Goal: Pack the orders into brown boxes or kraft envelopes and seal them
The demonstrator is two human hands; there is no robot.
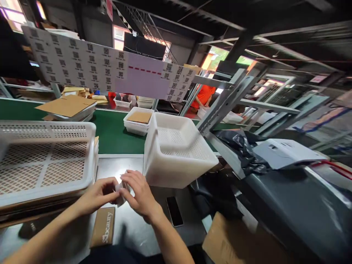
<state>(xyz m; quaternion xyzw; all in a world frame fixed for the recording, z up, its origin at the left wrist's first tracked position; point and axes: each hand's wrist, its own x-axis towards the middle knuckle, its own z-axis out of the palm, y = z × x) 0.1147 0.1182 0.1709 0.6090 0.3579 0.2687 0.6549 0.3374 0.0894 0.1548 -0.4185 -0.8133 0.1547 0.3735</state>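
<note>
Over the metal tabletop (pixel 134 223), my left hand (pixel 99 194) and my right hand (pixel 140 192) meet, fingers closed on a small whitish piece (pixel 121 200). It looks thin like paper or a label, but the fingers hide most of it. Just below my left hand lies a flat brown box (pixel 103 227) with white lettering. To the right of my right wrist a black phone (pixel 174 211) rests on the table.
On the left stands a white basket (pixel 89 157) atop brown cardboard. Stacked white bins (pixel 176 168) stand ahead right. Behind runs a green surface (pixel 118 137) with smaller baskets (pixel 136 128). A code sheet (pixel 148 86) hangs above. Dark plastic (pixel 297 201) and a carton (pixel 228 238) fill the right.
</note>
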